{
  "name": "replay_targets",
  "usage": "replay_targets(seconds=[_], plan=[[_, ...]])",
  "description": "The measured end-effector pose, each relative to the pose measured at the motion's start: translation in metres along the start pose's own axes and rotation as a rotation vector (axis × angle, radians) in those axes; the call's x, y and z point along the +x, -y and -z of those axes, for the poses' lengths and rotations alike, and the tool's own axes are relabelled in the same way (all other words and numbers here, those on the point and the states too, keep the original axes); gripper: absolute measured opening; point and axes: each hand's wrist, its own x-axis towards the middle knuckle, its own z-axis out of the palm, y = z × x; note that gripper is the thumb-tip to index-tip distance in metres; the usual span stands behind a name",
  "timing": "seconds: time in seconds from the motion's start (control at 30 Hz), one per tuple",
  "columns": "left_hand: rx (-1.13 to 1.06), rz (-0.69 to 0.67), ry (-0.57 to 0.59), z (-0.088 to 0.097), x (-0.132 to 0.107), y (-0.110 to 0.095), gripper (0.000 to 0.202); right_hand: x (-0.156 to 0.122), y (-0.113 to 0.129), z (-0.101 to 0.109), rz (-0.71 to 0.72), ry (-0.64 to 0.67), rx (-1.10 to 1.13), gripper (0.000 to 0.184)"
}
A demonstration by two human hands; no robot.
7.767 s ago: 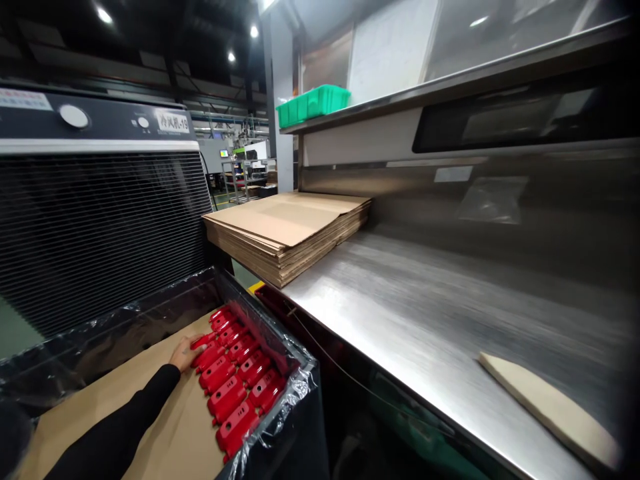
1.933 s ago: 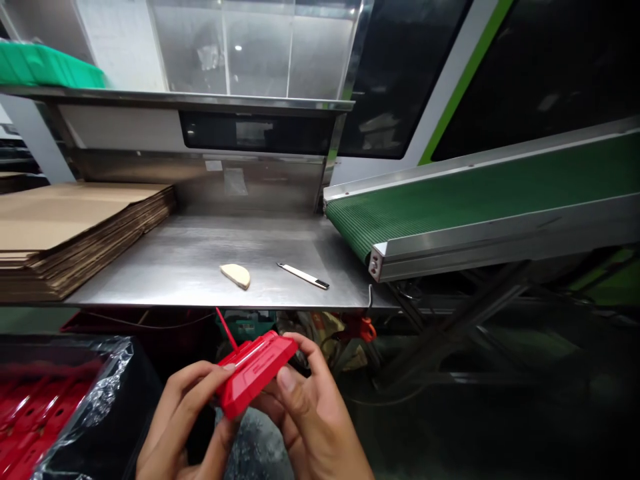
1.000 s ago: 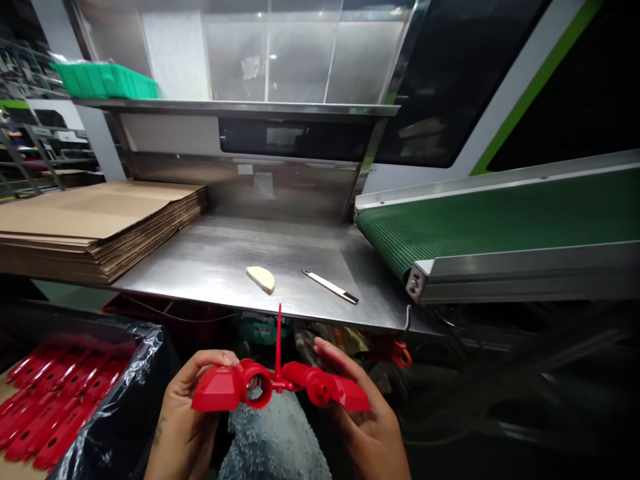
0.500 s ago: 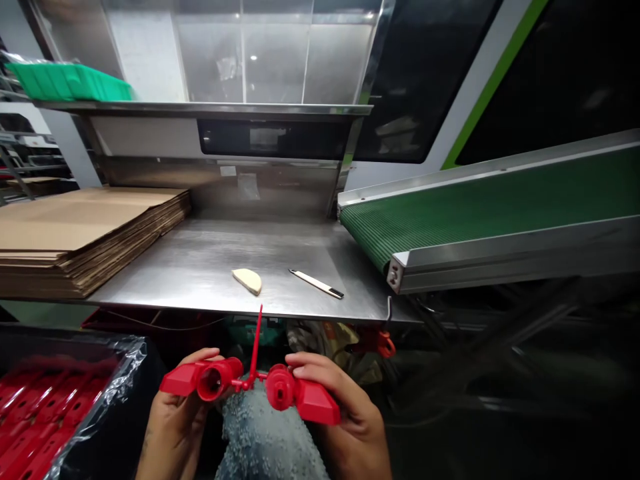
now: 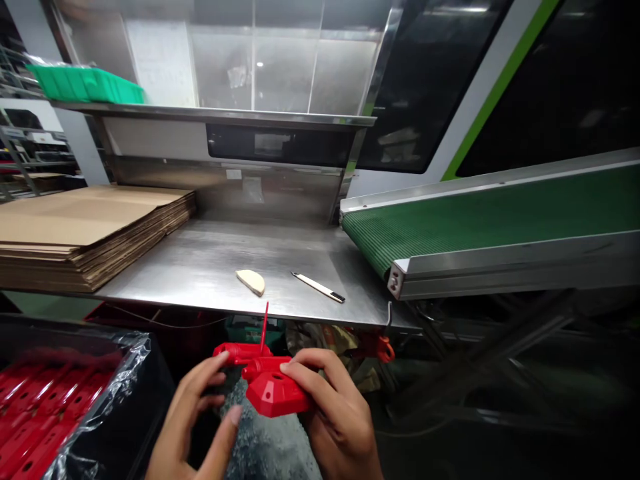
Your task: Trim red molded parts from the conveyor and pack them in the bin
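Note:
A glossy red moulded plastic piece (image 5: 277, 393) with a thin upright sprue is in front of me, over my lap. My right hand (image 5: 337, 407) grips its near block between thumb and fingers. On the other side, my left hand (image 5: 197, 413) has thumb and fingers spread apart. Its index fingertip is at the far-left end of the red piece; whether it presses there I cannot tell. The far part of the piece is partly hidden behind the near block. Beyond it, a cream half-round piece (image 5: 251, 282) and a slim white-and-black utility knife (image 5: 319, 287) lie on the metal table (image 5: 220, 250).
A stack of flat cardboard (image 5: 95, 220) is at the table's left. The green conveyor belt (image 5: 480, 213) slopes up to the right. At lower left, a plastic-lined box (image 5: 137, 373) holds several red parts (image 5: 45, 400). A green bin (image 5: 87, 83) sits on the shelf.
The red piece has been turned, so one block now faces me and the other lies behind it. My left hand has loosened from its block and spread its fingers; the right hand keeps hold.

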Motion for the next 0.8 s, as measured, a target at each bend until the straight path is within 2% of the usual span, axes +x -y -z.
replay_targets(seconds=[0.1, 0.23, 0.33, 0.43, 0.5, 0.57, 0.67, 0.73, 0.8], plan=[[-0.179, 0.05, 0.08, -0.011, -0.002, -0.008, 0.043, 0.004, 0.004, -0.004, 0.091, 0.014, -0.068, 0.041], [-0.408, 0.148, 0.077, -0.016, 0.008, -0.002, 0.036, 0.006, 0.007, -0.007, 0.149, 0.061, -0.031, 0.048], [-0.533, 0.204, 0.074, -0.015, 0.014, 0.01, 0.033, 0.0, 0.007, -0.006, 0.111, 0.088, 0.02, 0.056], [-0.632, 0.309, 0.065, -0.014, 0.016, 0.019, 0.033, -0.017, -0.001, -0.004, 0.041, 0.114, -0.037, 0.063], [-0.73, 0.44, 0.03, -0.01, 0.018, 0.023, 0.035, -0.032, -0.011, -0.003, -0.085, 0.085, -0.108, 0.068], [-0.837, 0.545, 0.011, -0.006, 0.021, 0.028, 0.041, -0.045, -0.024, -0.003, -0.316, 0.007, -0.065, 0.073], [-1.019, 0.671, 0.048, 0.002, 0.027, 0.037, 0.05, -0.052, -0.037, -0.003, -0.622, -0.093, 0.323, 0.078], [-1.096, 0.754, 0.087, 0.004, 0.032, 0.042, 0.043, -0.048, -0.039, -0.003, -0.717, -0.072, 0.602, 0.084], [-1.132, 0.826, 0.11, 0.003, 0.034, 0.044, 0.036, -0.04, -0.037, -0.002, -0.763, 0.005, 0.716, 0.085]])
